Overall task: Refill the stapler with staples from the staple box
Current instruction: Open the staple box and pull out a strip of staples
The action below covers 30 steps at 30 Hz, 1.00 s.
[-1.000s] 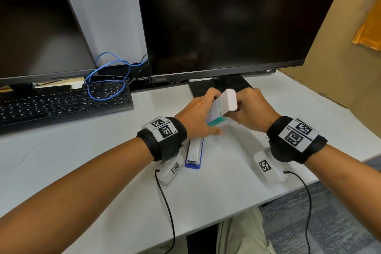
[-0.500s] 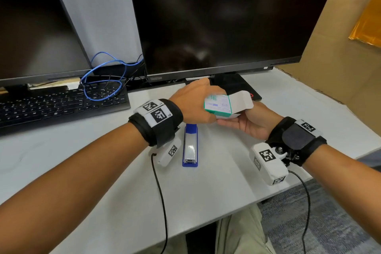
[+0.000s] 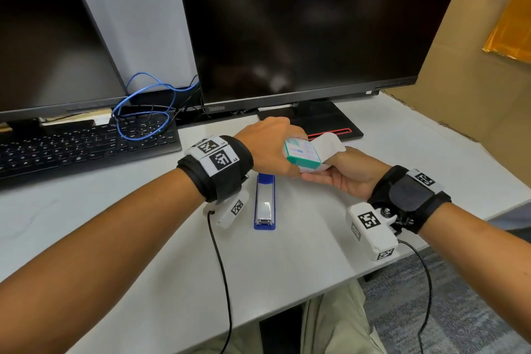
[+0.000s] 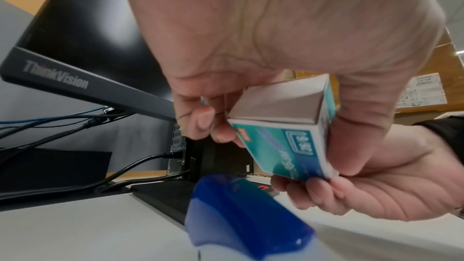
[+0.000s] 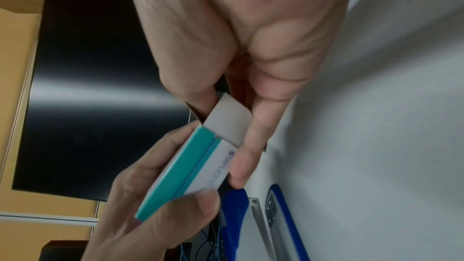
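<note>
A teal and white staple box is held above the desk in front of the monitor stand, its white end flap open to the right. My left hand grips the box from above, thumb and fingers on its sides. My right hand is turned palm up under the open end, its thumb and fingers curled round that end. The blue stapler lies on the desk below my left wrist, swung open with its metal channel showing.
A black monitor and its stand base are just behind the hands. A black keyboard with a looped blue cable lies at the left. A cardboard panel stands at the right. The desk's front edge is close.
The box went from upright to lying flat with its end flap open. My right hand turned palm up beneath it. The stapler has not moved.
</note>
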Motion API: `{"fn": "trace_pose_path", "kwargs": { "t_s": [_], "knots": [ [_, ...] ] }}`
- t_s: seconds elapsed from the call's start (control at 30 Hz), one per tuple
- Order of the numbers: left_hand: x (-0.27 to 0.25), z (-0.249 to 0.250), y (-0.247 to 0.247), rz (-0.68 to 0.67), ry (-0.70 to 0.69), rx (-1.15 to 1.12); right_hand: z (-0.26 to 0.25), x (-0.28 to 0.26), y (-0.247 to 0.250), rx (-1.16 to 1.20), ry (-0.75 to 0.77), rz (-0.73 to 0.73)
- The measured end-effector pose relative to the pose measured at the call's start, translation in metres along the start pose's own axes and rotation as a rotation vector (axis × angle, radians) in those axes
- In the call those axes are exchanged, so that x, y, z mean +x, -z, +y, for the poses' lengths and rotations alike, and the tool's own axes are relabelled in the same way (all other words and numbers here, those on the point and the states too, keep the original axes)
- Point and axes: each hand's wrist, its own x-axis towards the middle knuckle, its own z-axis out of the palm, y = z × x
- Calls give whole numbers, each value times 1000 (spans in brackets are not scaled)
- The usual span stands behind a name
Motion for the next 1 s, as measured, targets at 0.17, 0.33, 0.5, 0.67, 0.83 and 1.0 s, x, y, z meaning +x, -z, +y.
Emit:
{"fn": "trace_pose_path", "kwargs": {
  "t_s": [0.17,0.33,0.5,0.67,0.83,1.0],
  "knots": [
    [-7,-2,-1,-7,26,-5,0,-5,-1,-80,-2,42],
    [-7,8,17,-38,23,49,7,-11,-9,-3,-32,-35],
    [-9,13,27,-29,31,56,11,-17,-12,126,39,-39],
    [-18,9,10,-44,33,55,13,-16,-10,39,50,-31],
    [-18,7,15,-18,40,-28,15,-15,-12,76,42,-40],
    [-12,9,15,-31,32,-26,18,-15,-8,112,55,-17]
  ]
}}
